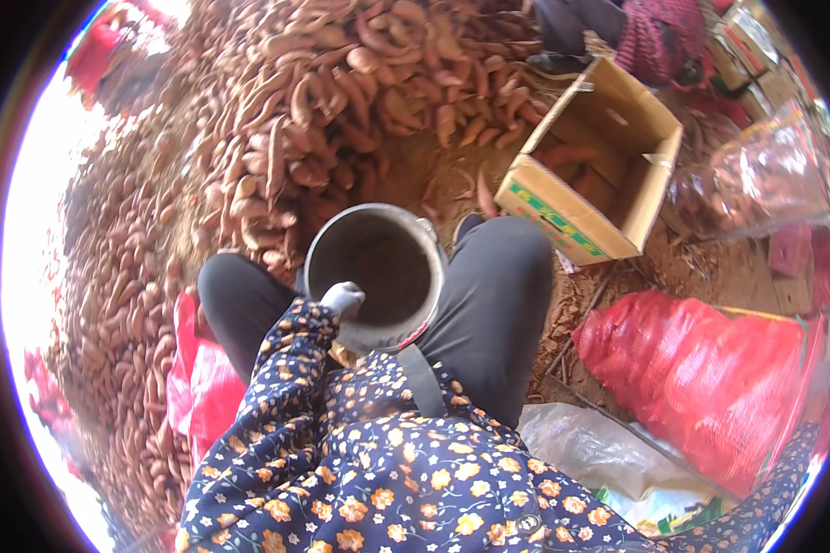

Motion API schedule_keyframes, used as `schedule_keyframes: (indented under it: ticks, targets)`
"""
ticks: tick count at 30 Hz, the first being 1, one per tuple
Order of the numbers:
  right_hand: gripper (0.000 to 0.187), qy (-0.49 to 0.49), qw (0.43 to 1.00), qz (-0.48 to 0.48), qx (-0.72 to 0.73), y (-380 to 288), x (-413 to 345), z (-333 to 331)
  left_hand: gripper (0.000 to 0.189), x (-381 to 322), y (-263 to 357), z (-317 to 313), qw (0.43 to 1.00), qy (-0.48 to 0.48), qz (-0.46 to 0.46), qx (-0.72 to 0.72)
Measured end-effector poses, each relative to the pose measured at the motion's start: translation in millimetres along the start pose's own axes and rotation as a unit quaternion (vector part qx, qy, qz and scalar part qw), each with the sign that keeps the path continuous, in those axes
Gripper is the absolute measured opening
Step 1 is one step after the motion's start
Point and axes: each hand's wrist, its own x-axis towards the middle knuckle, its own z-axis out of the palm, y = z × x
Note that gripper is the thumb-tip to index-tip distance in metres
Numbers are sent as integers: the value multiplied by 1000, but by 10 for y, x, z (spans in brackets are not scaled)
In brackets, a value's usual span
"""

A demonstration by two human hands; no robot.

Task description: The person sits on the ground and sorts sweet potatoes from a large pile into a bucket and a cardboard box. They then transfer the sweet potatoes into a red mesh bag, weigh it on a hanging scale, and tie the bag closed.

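Observation:
A dark round bucket [387, 269] with a pale rim stands between the person's knees, its mouth facing up; its inside is dark and looks bare. My left hand [344, 299], in a light glove, lies over the bucket's near left rim with curled fingers; whether it grips anything is unclear. My right hand is out of view; only its flowered sleeve [740, 511] shows at the lower right edge. Beyond the bucket rises a large heap of sweet potatoes [332, 90]. An open cardboard box [567, 207] with a few sweet potatoes inside sits ahead to the right.
A full red mesh sack [698, 380] lies at the right, beside a clear plastic bag [581, 442]. Another clear bag [768, 180] holds sweet potatoes. Pink sacking [211, 380] is by the left knee. Another person's leg [574, 27] is beyond the box.

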Motion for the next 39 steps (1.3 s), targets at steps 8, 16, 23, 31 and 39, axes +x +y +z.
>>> schedule_keyframes:
  ticks: [8, 16, 23, 31, 39]
  targets:
    - [44, 104, 991, 74, -46, -14, -3, -381, 26, -458, 684, 371, 986, -4, 103, 128]
    - [43, 165, 928, -280, 181, -3274, -957, -424, 28, -1642, 1937, -191, 957, -19, 289, 15]
    - [55, -202, 758, -579, 220, -6645, -2136, 477, 24, -1804, 1350, -1636, 821, 323, 330, -335]
    - [72, -326, 797, -496, 112, -7993, -2775, 2289, 18, -698, -876, -1618, 872, 311, 13, -379]
    - [42, -364, 861, -351, 51, -7194, -2415, 2370, 33, 254, -2058, -2769, 844, 521, -77, -106]
